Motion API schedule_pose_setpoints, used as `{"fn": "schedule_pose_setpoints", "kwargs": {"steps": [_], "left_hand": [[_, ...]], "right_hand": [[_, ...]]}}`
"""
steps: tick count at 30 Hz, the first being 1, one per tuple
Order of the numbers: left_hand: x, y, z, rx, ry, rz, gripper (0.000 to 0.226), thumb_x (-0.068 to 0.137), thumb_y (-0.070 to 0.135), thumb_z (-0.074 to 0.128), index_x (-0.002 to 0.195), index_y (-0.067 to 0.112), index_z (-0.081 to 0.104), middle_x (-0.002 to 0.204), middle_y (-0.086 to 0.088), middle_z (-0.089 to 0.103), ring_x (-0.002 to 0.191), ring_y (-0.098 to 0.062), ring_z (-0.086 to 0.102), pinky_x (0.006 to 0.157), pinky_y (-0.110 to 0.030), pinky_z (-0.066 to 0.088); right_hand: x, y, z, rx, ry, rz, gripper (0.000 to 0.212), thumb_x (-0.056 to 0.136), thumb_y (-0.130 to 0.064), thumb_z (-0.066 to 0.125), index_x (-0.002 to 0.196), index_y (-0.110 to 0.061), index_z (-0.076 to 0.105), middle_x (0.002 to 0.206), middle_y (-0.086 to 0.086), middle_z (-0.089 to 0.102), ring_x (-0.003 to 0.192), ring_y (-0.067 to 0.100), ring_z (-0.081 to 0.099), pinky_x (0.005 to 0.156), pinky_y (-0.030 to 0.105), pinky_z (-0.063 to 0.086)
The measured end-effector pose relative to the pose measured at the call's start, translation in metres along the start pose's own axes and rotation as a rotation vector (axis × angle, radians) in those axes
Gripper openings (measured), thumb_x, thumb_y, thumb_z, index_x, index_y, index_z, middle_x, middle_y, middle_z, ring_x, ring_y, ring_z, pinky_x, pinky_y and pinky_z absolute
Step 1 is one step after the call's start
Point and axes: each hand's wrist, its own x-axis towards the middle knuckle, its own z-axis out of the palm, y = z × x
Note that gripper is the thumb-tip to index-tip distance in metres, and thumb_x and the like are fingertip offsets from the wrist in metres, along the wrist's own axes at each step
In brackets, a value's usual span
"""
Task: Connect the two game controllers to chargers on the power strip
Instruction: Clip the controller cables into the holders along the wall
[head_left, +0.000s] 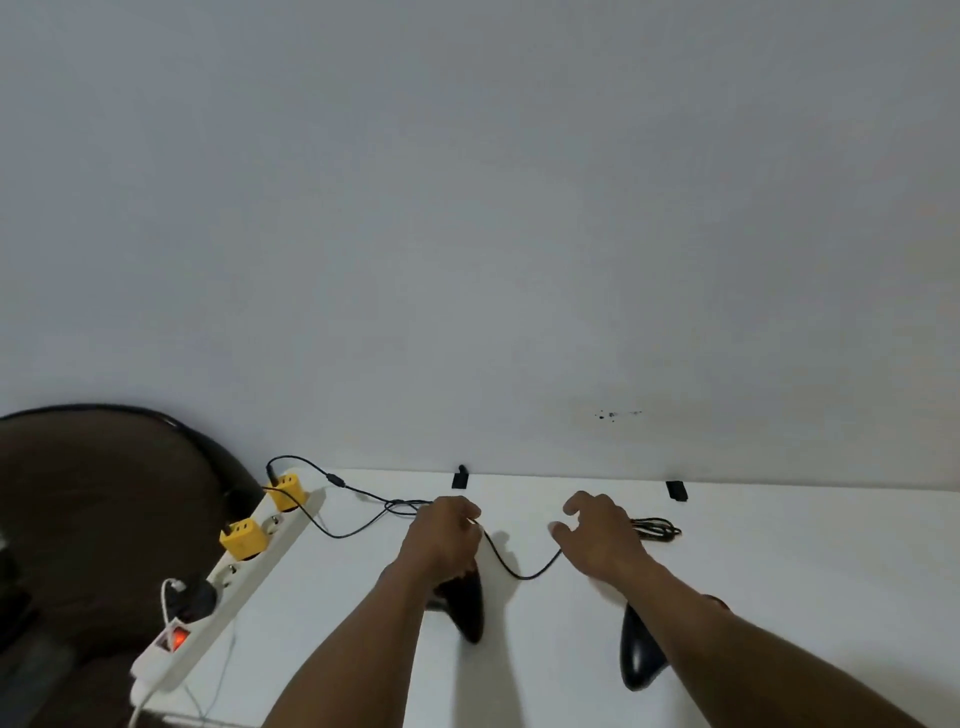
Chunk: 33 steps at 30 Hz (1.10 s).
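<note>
- Presently, a white table (779, 545) stands against a pale wall (467, 208); two bare forearms reach over it from the near edge.
- A white power strip (249, 577) lies along the left edge of the table, running diagonally toward the far left corner. Its switch (179, 638) glows red at the near end.
- Two yellow chargers sit in the strip: the far charger (284, 491) close to the wall, the near charger (243, 538) a few sockets nearer. A black plug (200, 597) occupies a socket closer to the switch.
- A thin black cable (332, 532) runs from the chargers across the table toward the hands, then hangs in a loop between them.
- The left hand (441, 535) rests above the left controller (465, 608), its fingers drawn together on the cable at its far side.
- The right hand (602, 535) hovers above the right controller (639, 654), fingers spread and curled; the cable loop ends beneath the palm, and whether they hold it cannot be told.
- Both controllers are black and lie on the table near its middle, side by side and apart, each partly hidden by a forearm.
- A coiled black cable (657, 530) lies just beyond the right hand.
- Two small black clips (460, 478) (676, 491) sit at the far edge against the wall.
</note>
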Motion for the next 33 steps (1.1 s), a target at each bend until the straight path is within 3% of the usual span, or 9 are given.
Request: {"fn": "schedule_pose_setpoints", "kwargs": {"steps": [4, 10, 17, 22, 26, 33], "left_hand": [[0.033, -0.031, -0.023, 0.026, 0.013, -0.002, 0.025, 0.089, 0.025, 0.06, 0.112, 0.026, 0.07, 0.103, 0.004, 0.073, 0.101, -0.017, 0.067, 0.089, -0.024, 0.05], [0.105, -0.08, -0.05, 0.079, -0.051, 0.012, 0.033, 0.089, 0.023, 0.057, 0.121, 0.025, 0.066, 0.117, 0.002, 0.069, 0.109, -0.017, 0.064, 0.094, -0.026, 0.05], [0.162, -0.128, -0.054, 0.443, -0.245, 0.139, 0.052, 0.085, 0.03, 0.062, 0.136, 0.033, 0.053, 0.137, 0.002, 0.054, 0.13, -0.022, 0.046, 0.105, -0.036, 0.043], [0.183, -0.136, -0.049, 0.56, -0.293, 0.255, 0.04, 0.08, 0.034, 0.066, 0.12, 0.032, 0.062, 0.124, 0.005, 0.063, 0.12, -0.022, 0.054, 0.096, -0.035, 0.041], [0.195, -0.141, -0.044, 0.465, -0.318, 0.258, 0.025, 0.075, 0.03, 0.072, 0.101, 0.027, 0.071, 0.108, 0.005, 0.068, 0.106, -0.019, 0.061, 0.081, -0.029, 0.042], [0.196, -0.146, -0.033, 0.446, -0.229, 0.352, 0.017, 0.083, 0.023, 0.063, 0.095, 0.023, 0.074, 0.105, 0.003, 0.069, 0.104, -0.02, 0.062, 0.08, -0.029, 0.051]], "right_hand": [[0.031, -0.034, 0.021, 0.055, -0.022, -0.014, 0.038, 0.09, -0.042, 0.058, 0.122, -0.02, 0.058, 0.125, 0.006, 0.058, 0.12, 0.025, 0.054, 0.103, 0.037, 0.044], [0.088, -0.08, 0.062, 0.122, -0.008, 0.032, 0.036, 0.092, -0.034, 0.059, 0.123, -0.016, 0.062, 0.126, 0.005, 0.062, 0.119, 0.02, 0.057, 0.105, 0.031, 0.043], [0.142, -0.104, 0.112, 0.097, 0.0, 0.093, 0.036, 0.095, -0.027, 0.053, 0.127, -0.014, 0.062, 0.137, 0.001, 0.059, 0.131, 0.017, 0.05, 0.109, 0.023, 0.033], [0.165, -0.11, 0.136, 0.075, 0.028, 0.156, 0.031, 0.092, -0.023, 0.055, 0.119, -0.018, 0.069, 0.129, 0.001, 0.066, 0.121, 0.017, 0.058, 0.102, 0.023, 0.038], [0.18, -0.117, 0.147, 0.067, 0.048, 0.175, 0.018, 0.086, -0.021, 0.061, 0.094, -0.016, 0.077, 0.106, 0.006, 0.073, 0.106, 0.026, 0.065, 0.086, 0.026, 0.046], [0.189, -0.126, 0.167, 0.062, 0.154, 0.361, 0.012, 0.083, -0.035, 0.064, 0.091, -0.033, 0.073, 0.107, -0.006, 0.07, 0.108, 0.025, 0.061, 0.088, 0.036, 0.051]]}}
